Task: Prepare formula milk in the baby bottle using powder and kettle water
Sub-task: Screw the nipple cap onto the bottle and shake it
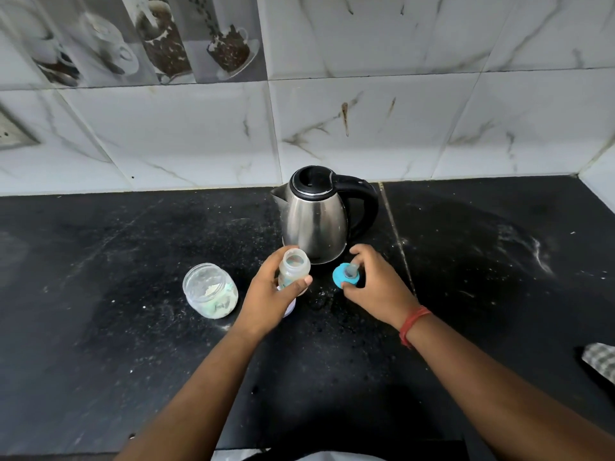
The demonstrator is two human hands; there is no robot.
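Note:
My left hand [266,294] grips the clear baby bottle [293,266], which stands upright on the black counter with its mouth uncovered. My right hand [372,287] holds the blue teat cap [346,276] just right of the bottle, low over the counter. Directly behind both hands stands a steel kettle [314,221] with a black lid and handle, spout pointing left. A lidless glass jar [210,290] with a little white powder inside sits left of my left hand. Something white shows under my left palm, mostly hidden.
The black stone counter [482,261] is dusted with white specks and meets a marble-tiled wall [366,128] behind the kettle. A checked cloth [600,359] lies at the right edge. A wall socket [13,133] shows at far left.

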